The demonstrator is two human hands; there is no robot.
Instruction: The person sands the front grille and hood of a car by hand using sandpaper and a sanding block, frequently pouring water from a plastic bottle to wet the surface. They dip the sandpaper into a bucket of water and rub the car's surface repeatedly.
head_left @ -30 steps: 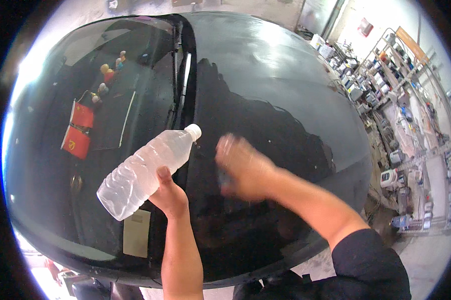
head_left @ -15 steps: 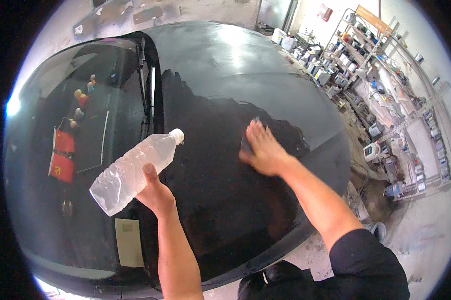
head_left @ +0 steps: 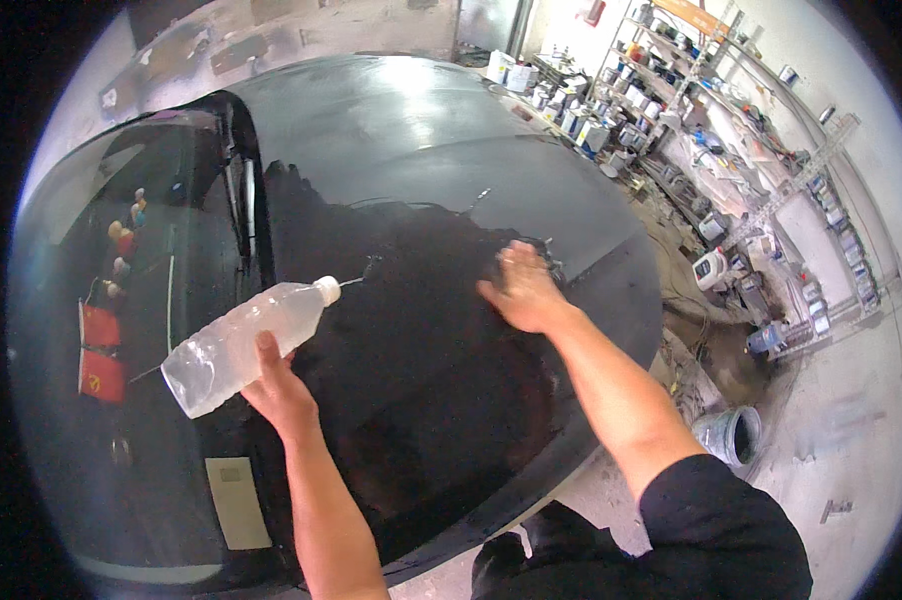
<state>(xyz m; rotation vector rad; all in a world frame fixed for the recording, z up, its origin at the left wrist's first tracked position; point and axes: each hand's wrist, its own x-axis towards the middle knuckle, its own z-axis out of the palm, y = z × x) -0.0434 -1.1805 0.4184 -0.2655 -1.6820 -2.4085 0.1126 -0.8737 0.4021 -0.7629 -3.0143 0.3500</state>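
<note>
While the clear plastic squeeze bottle (head_left: 246, 343) is gripped around its lower half by the left hand (head_left: 281, 392), a thin stream is squirted from its white cap toward the wet, dark patch on the black car hood (head_left: 421, 150). The right hand (head_left: 521, 290) is pressed flat on the hood, fingers spread over something small that can't really be made out. Little figurines (head_left: 126, 240) are seen behind the windshield (head_left: 81, 330), cluttered shelves (head_left: 731, 130) off right.
</note>
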